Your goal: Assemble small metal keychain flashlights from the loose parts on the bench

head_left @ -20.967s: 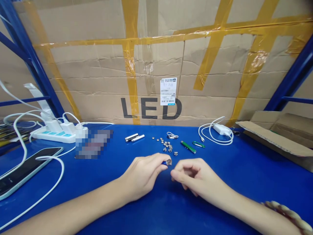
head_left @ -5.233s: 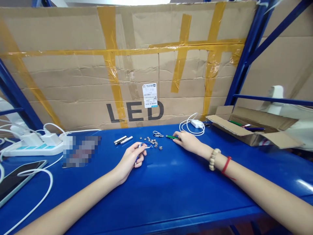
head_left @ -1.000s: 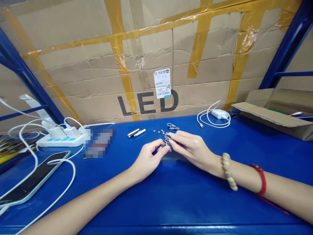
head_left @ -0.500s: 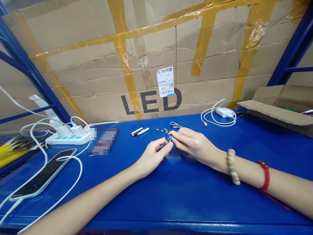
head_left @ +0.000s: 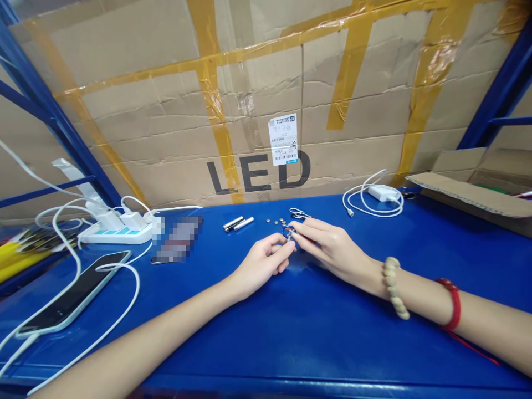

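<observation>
Our two hands meet above the far half of the blue desk (head_left: 266,338), and the small shiny metal piece (head_left: 290,235) with a bit of blue at its edge sits between them, most of it covered by our own fingers. Our left hand (head_left: 266,261) has thumb and forefinger pinched on its near side; our right hand (head_left: 334,246) has its fingertips drawn together on the other side, also gripping, though exactly which part lies under them we cannot tell. The main danger, as we judge it, is a slip: so little metal gives each fingertip scant purchase, and if the hands pull unevenly it could spring free. A dropped part could roll among the small metal discs (head_left: 276,222) just beyond and be hard to pick out. Our right knuckles lie close to the black-and-silver clip (head_left: 299,214), so a careless sweep could shove it into the discs, while the silver tubes (head_left: 243,223) farther left look ready to roll if bumped. Since our fingers hide the piece, we could misalign or bend it unawares. Our left forearm also runs near the white cable (head_left: 139,282) lying across the phone (head_left: 78,291); a snag there could jerk both.
</observation>
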Available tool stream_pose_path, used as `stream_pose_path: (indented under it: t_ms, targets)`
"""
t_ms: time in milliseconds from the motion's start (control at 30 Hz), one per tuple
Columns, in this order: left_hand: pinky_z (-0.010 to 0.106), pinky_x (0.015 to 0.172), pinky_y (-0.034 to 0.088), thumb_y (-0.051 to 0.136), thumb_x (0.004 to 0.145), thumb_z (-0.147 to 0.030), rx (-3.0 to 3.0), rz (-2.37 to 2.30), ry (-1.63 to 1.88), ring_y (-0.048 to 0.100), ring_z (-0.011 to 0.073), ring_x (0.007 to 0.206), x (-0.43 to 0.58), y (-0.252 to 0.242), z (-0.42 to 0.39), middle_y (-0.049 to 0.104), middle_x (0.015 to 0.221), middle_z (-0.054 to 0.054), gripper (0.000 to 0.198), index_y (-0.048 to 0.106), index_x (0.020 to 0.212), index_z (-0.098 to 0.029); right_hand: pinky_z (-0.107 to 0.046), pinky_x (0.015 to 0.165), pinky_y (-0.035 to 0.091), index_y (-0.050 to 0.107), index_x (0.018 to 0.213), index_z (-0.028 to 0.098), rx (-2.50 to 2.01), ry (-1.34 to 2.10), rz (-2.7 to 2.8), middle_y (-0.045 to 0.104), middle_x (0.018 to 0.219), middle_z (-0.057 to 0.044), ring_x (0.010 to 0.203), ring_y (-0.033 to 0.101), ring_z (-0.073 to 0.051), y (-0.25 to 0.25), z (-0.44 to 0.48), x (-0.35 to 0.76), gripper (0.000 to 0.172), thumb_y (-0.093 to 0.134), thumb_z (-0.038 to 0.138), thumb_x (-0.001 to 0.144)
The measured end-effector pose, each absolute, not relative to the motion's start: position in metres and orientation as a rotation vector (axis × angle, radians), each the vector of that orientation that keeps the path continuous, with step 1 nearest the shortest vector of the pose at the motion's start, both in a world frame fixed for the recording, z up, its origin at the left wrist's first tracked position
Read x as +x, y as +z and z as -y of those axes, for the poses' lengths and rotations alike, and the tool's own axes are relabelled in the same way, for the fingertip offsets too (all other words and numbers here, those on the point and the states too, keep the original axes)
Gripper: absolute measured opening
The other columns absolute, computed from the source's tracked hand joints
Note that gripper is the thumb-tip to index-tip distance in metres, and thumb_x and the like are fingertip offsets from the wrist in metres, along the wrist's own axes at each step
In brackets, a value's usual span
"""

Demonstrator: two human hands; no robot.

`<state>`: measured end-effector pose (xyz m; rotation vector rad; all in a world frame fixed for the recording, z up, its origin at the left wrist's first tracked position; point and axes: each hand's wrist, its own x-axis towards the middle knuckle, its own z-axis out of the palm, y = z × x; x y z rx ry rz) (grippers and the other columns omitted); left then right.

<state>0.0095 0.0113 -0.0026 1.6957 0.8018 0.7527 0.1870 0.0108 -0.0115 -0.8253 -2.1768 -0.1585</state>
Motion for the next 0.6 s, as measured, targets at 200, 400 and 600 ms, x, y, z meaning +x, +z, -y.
stream_pose_path:
  t_ms: [200, 400, 600]
  targets:
    - [0.017, 0.041, 0.021, 0.049, 0.083, -0.044, 1.699, -0.848, 0.749, 0.031, 0.0043, 0.041, 0.0102, -0.0017, -0.0111, 0.043, 0.049, -0.008, 0.03, 0.05, 0.093, -0.016, -0.029, 0.072, 0.049, 0.058, 0.107, 0.015, -0.831, -0.123, 2.182, 0.061, 0.089, -0.009, 0.08, 0.059, -0.017, -0.0113, -0.0112, 0.1866, 0.031, 0.034, 0.03, 0.095]
    - [0.015, 0.039, 0.021, 0.049, 0.082, -0.046, 1.687, -0.853, 0.767, 0.031, 0.0042, 0.04, 0.0092, 0.0001, -0.0111, 0.043, 0.049, -0.009, 0.032, 0.051, 0.097, -0.018, -0.028, 0.071, 0.048, 0.057, 0.107, 0.016, -0.845, -0.094, 2.188, 0.06, 0.087, -0.007, 0.078, 0.058, -0.016, -0.0126, -0.0119, 0.1874, 0.03, 0.035, 0.03, 0.095]
    - [0.016, 0.041, 0.024, 0.049, 0.083, -0.044, 1.734, -0.855, 0.785, 0.03, 0.0042, 0.042, 0.0082, -0.0015, -0.0112, 0.041, 0.051, -0.008, 0.031, 0.055, 0.096, -0.016, -0.026, 0.069, 0.046, 0.057, 0.108, 0.015, -0.819, -0.064, 2.205, 0.059, 0.084, -0.006, 0.075, 0.056, -0.015, -0.0099, -0.01, 0.1854, 0.027, 0.036, 0.027, 0.094]
